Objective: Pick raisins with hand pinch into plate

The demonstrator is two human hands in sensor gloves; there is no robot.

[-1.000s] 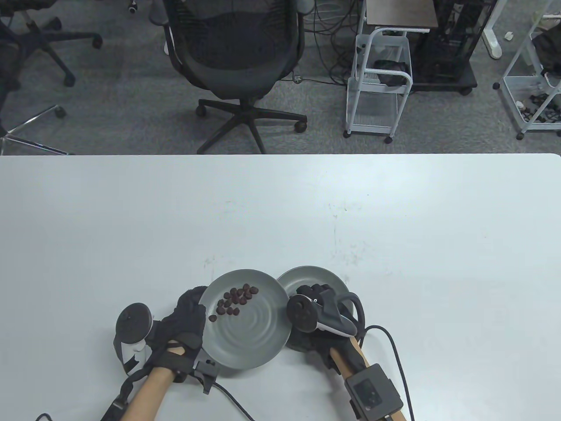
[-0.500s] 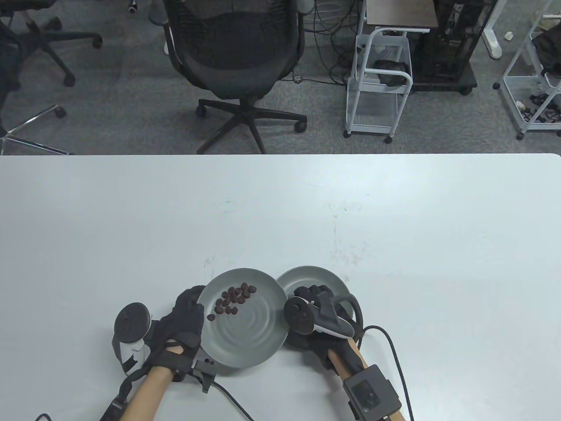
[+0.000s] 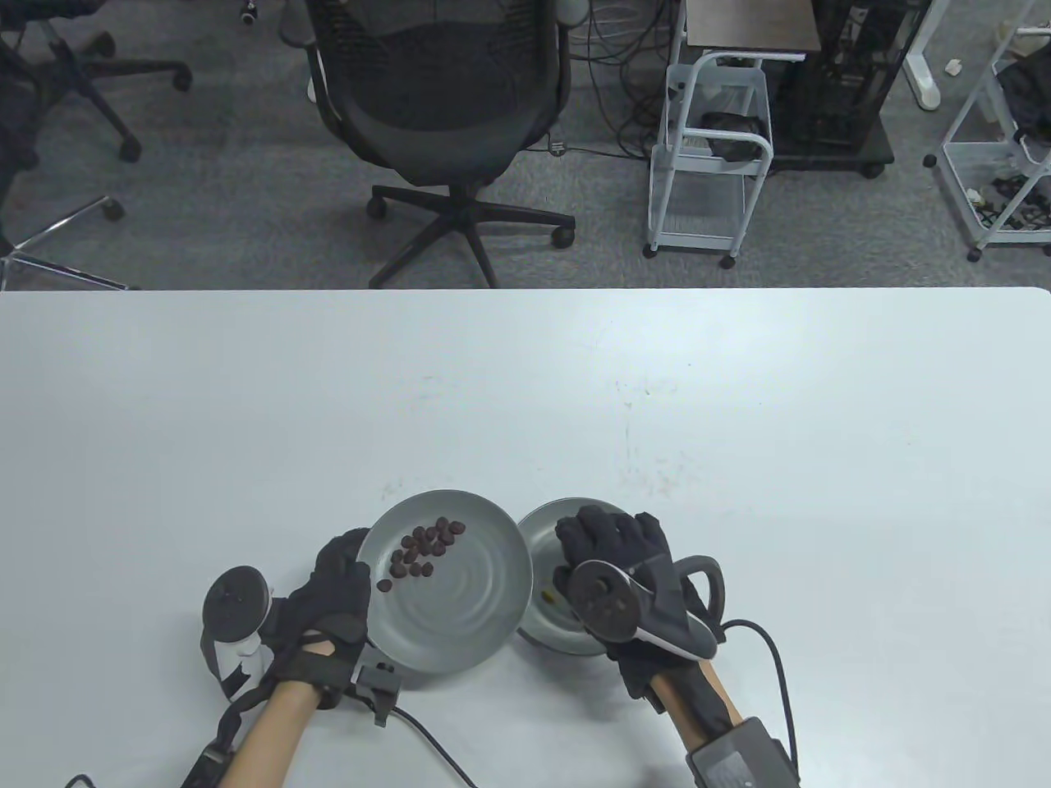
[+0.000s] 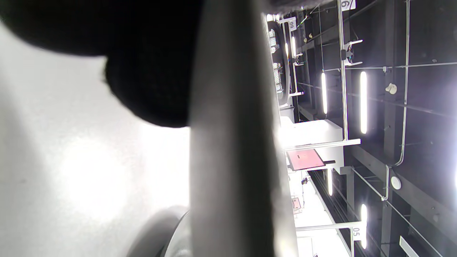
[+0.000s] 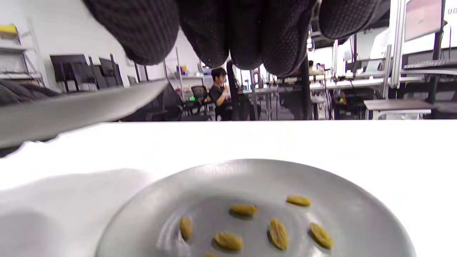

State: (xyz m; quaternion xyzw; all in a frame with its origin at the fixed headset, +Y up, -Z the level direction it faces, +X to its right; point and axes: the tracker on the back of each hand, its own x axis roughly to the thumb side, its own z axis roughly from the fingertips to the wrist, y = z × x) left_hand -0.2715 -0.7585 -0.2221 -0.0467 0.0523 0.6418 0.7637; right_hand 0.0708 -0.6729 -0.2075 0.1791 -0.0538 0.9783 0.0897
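Yellow, oval raisins (image 5: pixel 242 209) – perhaps seven – on grey plate (image 5: pixel 357 210)

Yellow raisins (image 5: pixel 242 210) scattered in grey plate (image 5: pixel 364 210)

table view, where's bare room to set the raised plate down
Bare table lies right of the right hand and across the far half toward the chair-side edge; also left of the left hand. It is crowded near the front middle, where the raised plate overlaps the lower plate.
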